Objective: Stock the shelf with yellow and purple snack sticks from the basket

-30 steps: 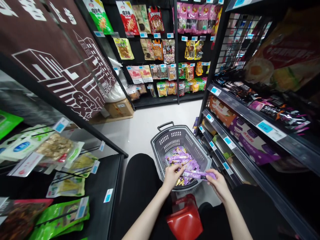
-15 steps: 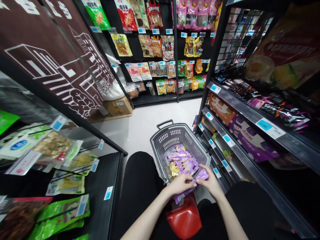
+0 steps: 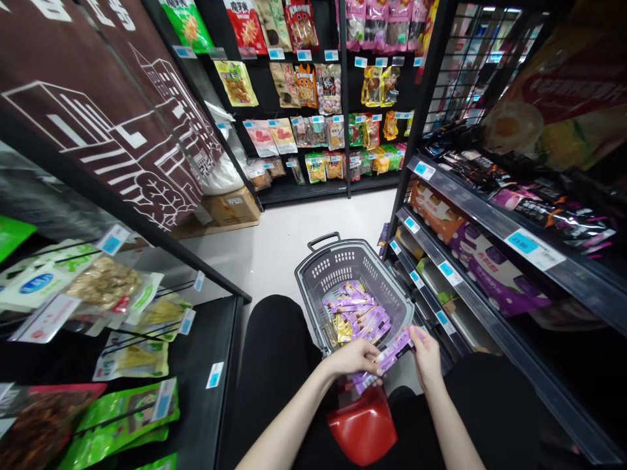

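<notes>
My left hand (image 3: 360,358) is closed around several purple snack packets (image 3: 361,380) near the basket's close rim. My right hand (image 3: 425,349) pinches the far end of one purple packet (image 3: 396,349), which stretches across between both hands. Just beyond, the grey shopping basket (image 3: 307,269) stands on the floor, with a heap of purple packets (image 3: 360,312) inside. Some yellow packets (image 3: 344,329) show at the heap's left side. Below my hands is a glossy red object (image 3: 362,427), its kind unclear.
Shelves with price tags (image 3: 533,249) run close along my right. On my left, bagged snacks (image 3: 130,356) hang over a black shelf (image 3: 196,385). A snack rack (image 3: 294,190) closes the far end, and a cardboard box (image 3: 232,207) sits at the far left.
My right hand has moved right and away from my left, drawing one end of a purple packet with it. The packet is now stretched out between both hands. The basket stays put.
</notes>
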{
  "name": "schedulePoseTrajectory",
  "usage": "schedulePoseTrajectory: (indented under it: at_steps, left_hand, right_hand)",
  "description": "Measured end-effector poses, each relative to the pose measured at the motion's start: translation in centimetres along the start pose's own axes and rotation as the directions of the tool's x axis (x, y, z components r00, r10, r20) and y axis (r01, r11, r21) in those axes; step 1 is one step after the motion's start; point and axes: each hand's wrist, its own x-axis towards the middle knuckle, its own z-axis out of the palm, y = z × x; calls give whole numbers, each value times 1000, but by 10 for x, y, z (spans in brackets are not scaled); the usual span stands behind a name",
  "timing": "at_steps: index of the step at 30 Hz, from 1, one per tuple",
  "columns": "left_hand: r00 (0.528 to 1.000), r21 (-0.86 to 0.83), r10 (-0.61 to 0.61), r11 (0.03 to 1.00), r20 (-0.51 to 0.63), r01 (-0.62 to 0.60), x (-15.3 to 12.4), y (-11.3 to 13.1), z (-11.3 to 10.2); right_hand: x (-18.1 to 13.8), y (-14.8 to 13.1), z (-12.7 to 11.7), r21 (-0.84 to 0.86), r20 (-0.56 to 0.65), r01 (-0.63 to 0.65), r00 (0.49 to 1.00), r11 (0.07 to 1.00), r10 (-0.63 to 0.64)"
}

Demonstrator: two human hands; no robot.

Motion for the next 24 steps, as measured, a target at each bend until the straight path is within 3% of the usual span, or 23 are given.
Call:
schedulePoseTrajectory:
  at_steps: [7, 15, 17, 20, 24]
  left_hand:
    - [989, -156, 75, 986, 125, -55, -6, 4, -2]
    - [968, -381, 138, 923, 212, -49, -14, 7, -3]
    - [976, -485, 167, 871, 141, -79, -13, 4, -5]
    - [978, -605, 169, 769, -118, -206, -5, -2, -9]
    - [873, -601, -16, 732, -487, -322, 7, -5, -16]
  right_hand:
    - [8, 1, -11, 68, -127, -9, 992, 998, 17]
    - [5, -14, -7, 273, -36, -149, 986, 951, 165]
    - [7, -19, -10, 310, 13, -180, 983, 933, 185]
    - [11, -21, -16, 318, 73, -196, 980, 928, 183]
    - [14, -17, -19, 273, 83, -198, 980, 941, 181]
